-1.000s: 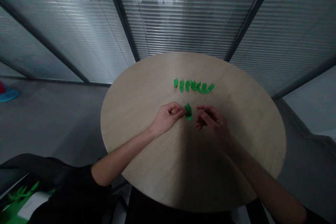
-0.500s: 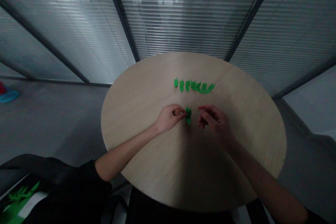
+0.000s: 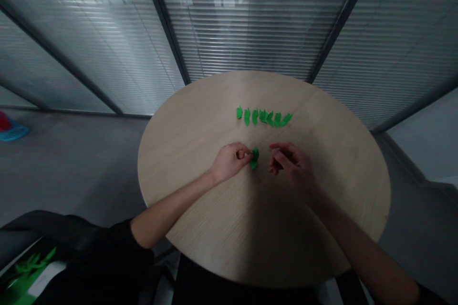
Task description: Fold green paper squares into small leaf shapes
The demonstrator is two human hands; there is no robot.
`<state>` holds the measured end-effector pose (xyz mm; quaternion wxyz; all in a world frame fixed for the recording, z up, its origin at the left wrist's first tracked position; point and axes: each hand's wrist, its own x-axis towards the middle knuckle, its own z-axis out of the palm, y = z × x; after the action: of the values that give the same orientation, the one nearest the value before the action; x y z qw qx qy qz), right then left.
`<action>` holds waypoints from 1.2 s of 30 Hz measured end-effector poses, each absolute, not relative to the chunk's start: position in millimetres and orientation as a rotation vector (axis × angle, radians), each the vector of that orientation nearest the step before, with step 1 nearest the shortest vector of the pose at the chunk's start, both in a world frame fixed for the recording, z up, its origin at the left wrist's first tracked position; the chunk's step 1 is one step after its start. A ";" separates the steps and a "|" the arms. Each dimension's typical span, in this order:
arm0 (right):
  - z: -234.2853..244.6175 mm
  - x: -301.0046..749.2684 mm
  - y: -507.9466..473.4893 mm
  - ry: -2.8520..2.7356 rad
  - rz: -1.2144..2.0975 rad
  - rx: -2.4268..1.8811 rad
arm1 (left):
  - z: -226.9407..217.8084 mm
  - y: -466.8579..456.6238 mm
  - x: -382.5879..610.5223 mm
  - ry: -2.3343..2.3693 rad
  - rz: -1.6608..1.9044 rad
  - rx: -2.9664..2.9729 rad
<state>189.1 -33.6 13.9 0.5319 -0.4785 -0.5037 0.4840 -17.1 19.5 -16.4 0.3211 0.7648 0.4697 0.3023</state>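
My left hand (image 3: 231, 159) pinches a small folded green paper piece (image 3: 254, 157) just above the round wooden table (image 3: 186, 119). My right hand (image 3: 291, 164) hovers a short way to the right of the piece, fingers loosely curled and apart, holding nothing I can see. Beyond both hands, a row of several similar green folded pieces (image 3: 264, 117) lies on the tabletop.
Glass walls with blinds (image 3: 229, 24) stand close behind the table. Green paper scraps (image 3: 25, 267) lie on a surface at the lower left, beside my dark sleeve (image 3: 89, 257). A blue and red object (image 3: 9, 128) sits on the floor at far left.
The green piece in my left hand has turned and looks narrower, shifting slightly left. My right hand stays close beside it, barely moved.
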 end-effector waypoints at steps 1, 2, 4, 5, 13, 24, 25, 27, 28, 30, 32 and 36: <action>13.7 189.1 -33.5 -1.200 1.151 -1.143 | -16.9 19.7 -17.3 1.230 0.796 2.012; 13.5 189.2 -33.4 -1.202 1.147 -1.145 | -17.3 19.9 -17.4 1.226 0.799 2.010; 12.7 189.6 -32.9 -1.209 1.145 -1.144 | -17.6 20.0 -17.8 1.222 0.800 1.996; 12.2 189.9 -32.6 -1.211 1.145 -1.144 | -17.5 19.8 -18.0 1.222 0.801 1.990; 11.1 194.3 -28.8 -1.205 1.126 -1.160 | -9.2 20.4 -28.1 1.268 0.865 1.881; 7.4 210.1 -19.3 -1.321 0.723 -1.308 | 0.8 36.5 -50.5 1.501 1.067 1.858; 6.6 214.0 -17.2 -1.344 0.678 -1.326 | -0.7 38.5 -52.1 1.515 1.063 1.868; 4.6 222.3 -12.2 -1.384 0.602 -1.364 | -3.8 43.3 -56.3 1.549 1.053 1.894; 3.3 226.4 -9.4 -1.402 0.559 -1.391 | -5.3 45.9 -59.0 1.570 1.045 1.910; -0.3 234.1 -3.4 -1.446 0.451 -1.445 | -8.0 51.3 -65.9 1.622 1.027 1.943; -5.3 241.2 2.8 -1.495 0.335 -1.487 | -9.9 56.6 -74.6 1.685 0.995 1.981; -16.1 257.0 14.0 -1.655 0.173 -1.643 | -11.7 65.4 -94.6 1.840 0.886 2.059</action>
<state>257.0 14.0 -16.1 0.3906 -0.6467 -0.6515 0.0682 -94.6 65.4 -11.7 0.1206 0.7048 0.6298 0.3034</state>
